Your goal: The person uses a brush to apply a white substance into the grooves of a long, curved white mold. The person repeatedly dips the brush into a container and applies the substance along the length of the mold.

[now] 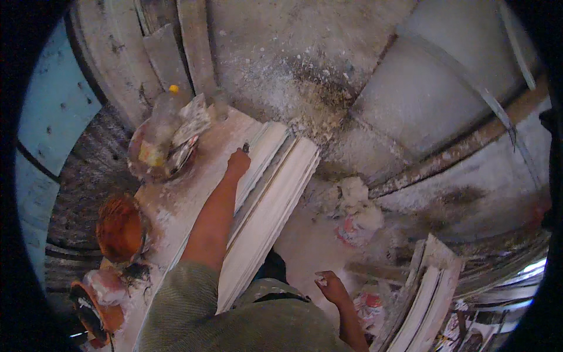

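Observation:
My left hand (pixel 237 164) reaches forward over the dusty workbench (pixel 205 170), closed around a small dark tool (pixel 246 148) whose tip pokes out past the fingers. What kind of tool it is cannot be made out. Just right of that hand lie long white ribbed moulding strips (pixel 275 205), side by side along the bench's right edge. My right hand (pixel 332 287) hangs low beside my body, away from the bench. Its fingers are curled, with whitish marks or material at the fingertips; whether it holds anything is unclear.
An orange-stained bucket (pixel 121 229), another orange container (pixel 88 305) and a basin (pixel 141 155) with bags and a yellow-capped bottle (pixel 174 89) stand along the left. Crumpled sacks (pixel 359 220) sit on the floor to the right. More white strips (pixel 425 293) lean at lower right.

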{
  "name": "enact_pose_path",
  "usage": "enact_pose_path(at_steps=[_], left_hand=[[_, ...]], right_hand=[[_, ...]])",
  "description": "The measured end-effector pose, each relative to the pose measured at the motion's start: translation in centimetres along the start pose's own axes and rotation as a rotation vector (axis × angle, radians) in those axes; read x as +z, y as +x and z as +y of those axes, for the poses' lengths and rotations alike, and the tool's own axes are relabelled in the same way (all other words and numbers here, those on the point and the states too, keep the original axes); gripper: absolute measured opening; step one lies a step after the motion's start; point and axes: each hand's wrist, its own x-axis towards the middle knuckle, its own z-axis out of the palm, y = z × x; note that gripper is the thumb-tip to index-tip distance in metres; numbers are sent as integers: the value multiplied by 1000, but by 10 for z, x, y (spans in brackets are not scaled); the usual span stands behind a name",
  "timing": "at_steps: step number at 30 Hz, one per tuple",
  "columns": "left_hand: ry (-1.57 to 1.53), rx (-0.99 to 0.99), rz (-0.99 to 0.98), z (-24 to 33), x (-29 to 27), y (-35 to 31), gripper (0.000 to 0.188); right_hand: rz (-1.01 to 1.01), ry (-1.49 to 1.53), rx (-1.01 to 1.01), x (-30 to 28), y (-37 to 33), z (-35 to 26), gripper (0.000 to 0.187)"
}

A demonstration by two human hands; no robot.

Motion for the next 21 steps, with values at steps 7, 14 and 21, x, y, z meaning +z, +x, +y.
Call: enact_pose_path(at_steps=[7, 14, 21], left_hand=[[-385, -247, -16, 108, -22, 112, 34], [102, -67, 26, 38, -87, -92, 36], [5, -123, -82, 69, -103, -67, 35]], right_hand=[[25, -118, -23, -102, 125, -10, 33], [-214, -98, -46, -121, 220, 45, 35], [-451, -246, -331, -185, 371, 3, 38]])
